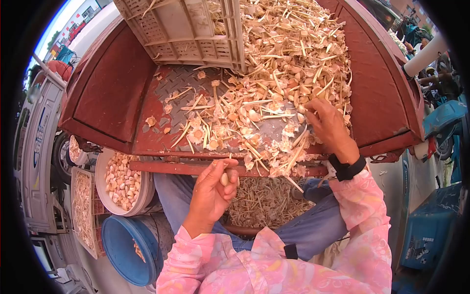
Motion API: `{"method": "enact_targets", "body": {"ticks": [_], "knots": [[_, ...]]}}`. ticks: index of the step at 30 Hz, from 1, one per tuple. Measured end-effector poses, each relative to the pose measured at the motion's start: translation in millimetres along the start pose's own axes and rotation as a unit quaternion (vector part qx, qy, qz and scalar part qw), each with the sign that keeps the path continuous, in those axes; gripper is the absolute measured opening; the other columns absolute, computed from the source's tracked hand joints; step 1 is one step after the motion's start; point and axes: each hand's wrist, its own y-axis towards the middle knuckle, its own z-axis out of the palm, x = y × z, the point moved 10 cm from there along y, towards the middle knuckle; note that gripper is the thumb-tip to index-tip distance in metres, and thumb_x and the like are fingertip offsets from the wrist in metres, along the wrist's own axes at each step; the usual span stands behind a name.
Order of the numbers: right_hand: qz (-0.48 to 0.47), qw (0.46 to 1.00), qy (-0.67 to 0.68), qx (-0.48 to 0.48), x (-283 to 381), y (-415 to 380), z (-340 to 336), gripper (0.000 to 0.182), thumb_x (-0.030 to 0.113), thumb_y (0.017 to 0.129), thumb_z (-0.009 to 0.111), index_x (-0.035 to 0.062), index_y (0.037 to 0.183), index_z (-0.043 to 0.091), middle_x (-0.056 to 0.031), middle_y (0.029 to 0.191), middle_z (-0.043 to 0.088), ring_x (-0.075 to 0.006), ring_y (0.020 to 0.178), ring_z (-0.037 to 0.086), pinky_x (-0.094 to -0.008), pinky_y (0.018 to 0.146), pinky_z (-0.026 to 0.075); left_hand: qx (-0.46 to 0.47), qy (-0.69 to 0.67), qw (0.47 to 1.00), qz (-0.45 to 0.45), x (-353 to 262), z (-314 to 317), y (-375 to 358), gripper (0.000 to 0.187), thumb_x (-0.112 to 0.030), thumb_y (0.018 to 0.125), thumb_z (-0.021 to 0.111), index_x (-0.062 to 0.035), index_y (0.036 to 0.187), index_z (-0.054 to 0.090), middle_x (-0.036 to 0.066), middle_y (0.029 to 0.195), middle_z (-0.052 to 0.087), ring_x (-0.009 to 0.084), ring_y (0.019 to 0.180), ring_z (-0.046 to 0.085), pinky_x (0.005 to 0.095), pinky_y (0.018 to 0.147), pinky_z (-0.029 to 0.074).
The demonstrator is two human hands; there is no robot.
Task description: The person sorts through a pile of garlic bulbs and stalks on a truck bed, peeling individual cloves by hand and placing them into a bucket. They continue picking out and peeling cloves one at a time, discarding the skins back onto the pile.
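Note:
My left hand [211, 188] is in front of the cart bed's edge, its curled fingers closed on a garlic clove [224, 179]. Over the right part of the bed, my right hand [329, 125] has its fingers bent together, the tips at a pale garlic clove [300, 109] at the foot of the heap. Loose garlic cloves [254, 116] lie to the left of that hand among dry stalks and skins. A large heap of garlic skins, stalks and cloves [298, 54] fills the back and right of the red metal cart bed [115, 83].
A tilted plastic crate [183, 34] stands at the back of the bed. To my left are a white bucket [144, 188] of cloves, a blue bucket [129, 225] with a few cloves, and a crate [100, 213] of skins. Stalks [267, 203] are piled between my knees.

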Motion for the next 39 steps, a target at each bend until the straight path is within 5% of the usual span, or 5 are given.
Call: {"method": "enact_targets", "body": {"ticks": [11, 18, 22, 25, 39], "knots": [[-0.08, 0.97, -0.136, 0.187, 22, 11, 55, 0.035, 0.028, 0.088, 0.058, -0.0044, 0.1, 0.061, -0.0249, 0.094, 0.061, -0.0397, 0.086, 0.057, -0.0446, 0.075, 0.044, -0.483, 0.092, 0.807, 0.326, -126, -194, -416, 0.028, -0.026, 0.096, 0.046, 0.001, 0.1, 0.053, -0.001, 0.066, 0.039, 0.0057, 0.048, 0.032, 0.0189, 0.039, 0.026], [-0.107, 0.982, -0.041, 0.147, -54, 12, 81, 0.022, 0.014, 0.086, 0.06, 0.0001, 0.102, 0.058, -0.0128, 0.089, 0.062, -0.0222, 0.077, 0.059, -0.0332, 0.068, 0.047, -0.701, 0.502, 0.422, -0.279, 27, -337, -592, 0.04, -0.023, 0.07, 0.07, 0.0098, 0.089, 0.057, 0.022, 0.081, 0.063, 0.0309, 0.074, 0.063, 0.0408, 0.065, 0.047], [0.097, 0.986, 0.125, 0.056, -22, 17, 40, 0.016, 0.011, 0.087, 0.058, 0.0002, 0.098, 0.06, -0.0031, 0.077, 0.061, -0.0079, 0.062, 0.054, -0.024, 0.056, 0.044, -0.716, 0.579, 0.358, -0.157, -37, -359, -568, 0.047, -0.01, 0.068, 0.072, 0.0163, 0.1, 0.052, 0.023, 0.089, 0.063, 0.0298, 0.075, 0.064, 0.0355, 0.065, 0.051], [0.1, 0.993, 0.04, -0.047, -45, 19, -1, 0.012, 0.01, 0.082, 0.058, 0.0017, 0.09, 0.062, -0.0137, 0.075, 0.063, -0.0252, 0.069, 0.063, -0.0339, 0.063, 0.048, -0.603, 0.54, 0.526, 0.262, -133, -336, -519, 0.025, -0.013, 0.088, 0.054, 0.0087, 0.101, 0.056, 0.007, 0.072, 0.057, 0.0124, 0.054, 0.051, 0.0227, 0.052, 0.042], [-0.041, 0.995, 0.021, 0.086, -2, -3, 28, 0.016, 0.008, 0.076, 0.062, 0.0004, 0.089, 0.058, -0.0146, 0.078, 0.059, -0.0312, 0.074, 0.059, -0.0373, 0.067, 0.046, 0.033, 0.317, 0.947, 0.032, -7, 53, 17, 0.031, -0.021, 0.093, 0.053, -0.001, 0.117, 0.054, 0.002, 0.081, 0.057, 0.0038, 0.058, 0.045, 0.0154, 0.05, 0.036]]}}
